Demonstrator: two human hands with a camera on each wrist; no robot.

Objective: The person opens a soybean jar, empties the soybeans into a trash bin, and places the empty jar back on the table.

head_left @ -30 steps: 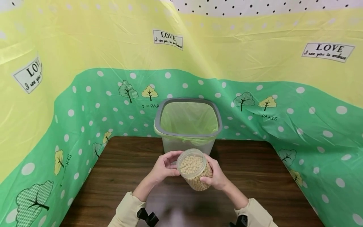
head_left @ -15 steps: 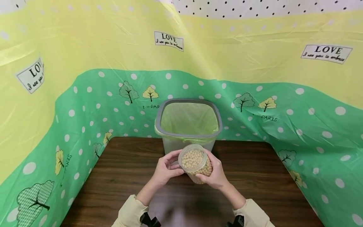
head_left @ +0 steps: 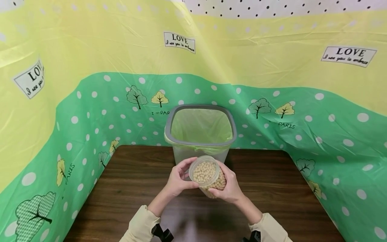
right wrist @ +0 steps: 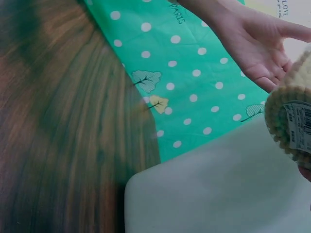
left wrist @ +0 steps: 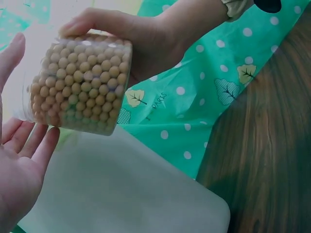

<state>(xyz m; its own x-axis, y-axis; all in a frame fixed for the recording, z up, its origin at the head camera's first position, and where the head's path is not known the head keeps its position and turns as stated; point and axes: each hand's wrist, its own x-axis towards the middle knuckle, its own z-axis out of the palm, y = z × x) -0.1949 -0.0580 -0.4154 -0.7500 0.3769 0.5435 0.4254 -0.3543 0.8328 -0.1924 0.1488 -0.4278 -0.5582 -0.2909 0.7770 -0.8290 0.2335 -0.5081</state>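
Observation:
A clear plastic jar (head_left: pixel 214 184) full of round tan beans is held tilted over the table, its round mouth end towards the head camera. My right hand (head_left: pixel 230 186) grips the jar body from the right, thumb on the near side. My left hand (head_left: pixel 176 178) is at the rim (head_left: pixel 205 170), thumb on the near side and fingers on the far side. In the left wrist view, left fingers (left wrist: pixel 41 141) touch the rim end from below. Whether a clear lid covers the mouth, I cannot tell. In the right wrist view, a barcode label (right wrist: pixel 299 124) shows on the jar's base.
Just behind the hands stands a pale bin (head_left: pixel 201 153) with a grey rim (head_left: pixel 170 125) and a green liner bag (head_left: pixel 202 127). Dark wooden table (head_left: pixel 136 188) lies beneath. Yellow and green printed sheeting (head_left: pixel 266 70) hangs around the back and sides.
The jar has shifted slightly up and tilted. My left thumb has moved right, from the rim's edge onto its near side. My right hand keeps its grip on the body.

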